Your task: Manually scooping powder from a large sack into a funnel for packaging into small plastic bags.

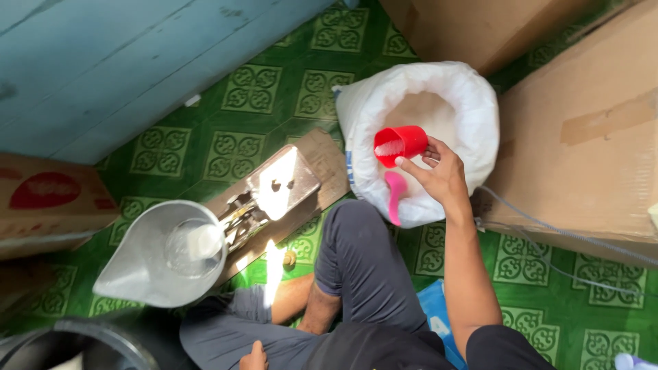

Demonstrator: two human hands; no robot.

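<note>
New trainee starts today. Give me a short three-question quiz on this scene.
1. True or false: the right hand holds a red cup over the open white sack.
2. What pink thing lies in the sack? A) scoop B) lid C) cloth
3. What stands beside the metal scale pan?

Key
1. True; white grains show in the cup.
2. A, the pink scoop.
3. A balance scale on a wooden board.

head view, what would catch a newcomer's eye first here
The small red plastic cup, pinched in the right hand over the open white sack of pale grain, right of centre. At lower left, a shiny metal scale pan stands on the green patterned floor.
</note>
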